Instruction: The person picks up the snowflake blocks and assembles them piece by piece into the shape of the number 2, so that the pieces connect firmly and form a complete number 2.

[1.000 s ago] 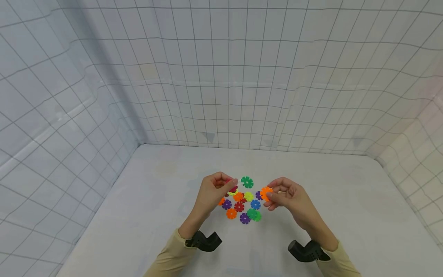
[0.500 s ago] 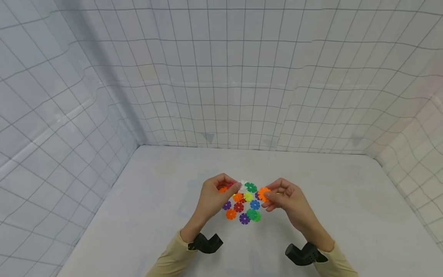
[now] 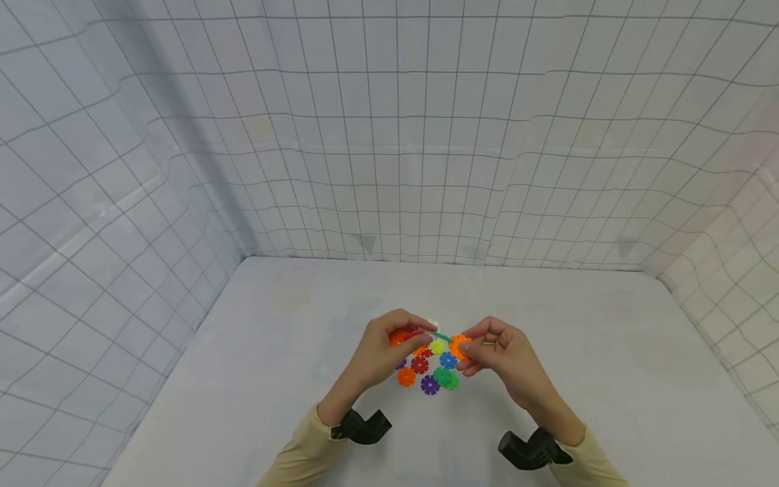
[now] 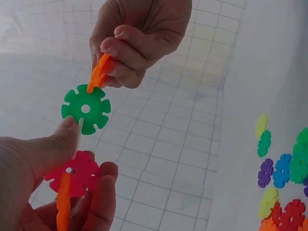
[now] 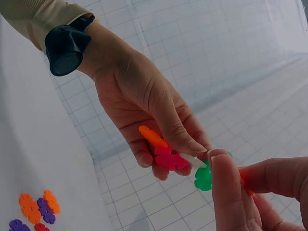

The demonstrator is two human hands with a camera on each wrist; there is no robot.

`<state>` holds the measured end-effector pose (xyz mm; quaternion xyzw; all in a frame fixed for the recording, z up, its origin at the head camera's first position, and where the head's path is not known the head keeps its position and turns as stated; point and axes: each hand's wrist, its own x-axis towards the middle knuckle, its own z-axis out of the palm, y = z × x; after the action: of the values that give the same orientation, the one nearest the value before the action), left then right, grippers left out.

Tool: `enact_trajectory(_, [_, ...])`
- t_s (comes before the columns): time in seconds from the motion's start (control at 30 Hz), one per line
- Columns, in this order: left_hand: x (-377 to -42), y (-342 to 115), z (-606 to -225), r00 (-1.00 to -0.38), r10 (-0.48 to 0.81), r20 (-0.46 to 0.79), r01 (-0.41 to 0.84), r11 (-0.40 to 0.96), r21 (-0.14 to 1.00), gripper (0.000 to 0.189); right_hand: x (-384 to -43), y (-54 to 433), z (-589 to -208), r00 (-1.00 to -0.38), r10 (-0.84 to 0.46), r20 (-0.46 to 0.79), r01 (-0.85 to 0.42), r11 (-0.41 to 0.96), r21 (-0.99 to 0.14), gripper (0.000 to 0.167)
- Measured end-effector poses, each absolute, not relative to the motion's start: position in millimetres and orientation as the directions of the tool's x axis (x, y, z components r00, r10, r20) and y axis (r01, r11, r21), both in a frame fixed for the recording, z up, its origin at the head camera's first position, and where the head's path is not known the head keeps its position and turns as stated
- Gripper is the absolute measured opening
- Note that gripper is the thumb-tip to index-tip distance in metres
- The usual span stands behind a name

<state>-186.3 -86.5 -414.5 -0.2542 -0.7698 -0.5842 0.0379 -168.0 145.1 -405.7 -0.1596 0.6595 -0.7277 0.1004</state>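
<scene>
Notched plastic snowflake discs form a short chain between my hands. My left hand [image 3: 383, 348] pinches a white disc [image 4: 77, 139] between thumb and fingers, seen edge-on in the left wrist view. Under the thumb, a pink disc [image 4: 89, 173] joins it, with an orange disc standing across the pink one [image 4: 63, 202]. From the white disc's other end extends a green disc [image 4: 98, 107]. My right hand [image 3: 505, 352] pinches another orange disc [image 4: 99, 72] by its edge. That orange disc meets the green disc's rim at a right angle; its far part is hidden by fingers.
Several loose discs lie on the white table [image 3: 292, 325] below the hands, including a red disc [image 3: 420, 364], a purple disc [image 3: 429, 385] and a blue disc [image 3: 448, 360]. A white grid-lined wall [image 3: 389, 169] stands behind the table. Each wrist wears a black camera.
My left hand has moved right and slightly down, turning the green disc edge-on in the head view. My right hand has shifted slightly left, bringing its orange disc up to the green one.
</scene>
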Motion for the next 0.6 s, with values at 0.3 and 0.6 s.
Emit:
enact_trajectory(0.3, [-186.3, -81.8, -414.2, -0.815, 0.334, 0.474, 0.556, 0.218, 0.802, 0.01, -164.3, 137.9, -408.0, -0.93, -0.362, 0.055, -0.015, -0.11, -0.994, 0.026])
enact_trajectory(0.6, [-185.7, -82.1, -411.5, -0.64, 0.383, 0.666, 0.755, 0.157, 0.636, 0.016, -155.4, 133.9, -404.2, -0.935, -0.347, 0.069, -0.019, -0.146, -0.989, 0.019])
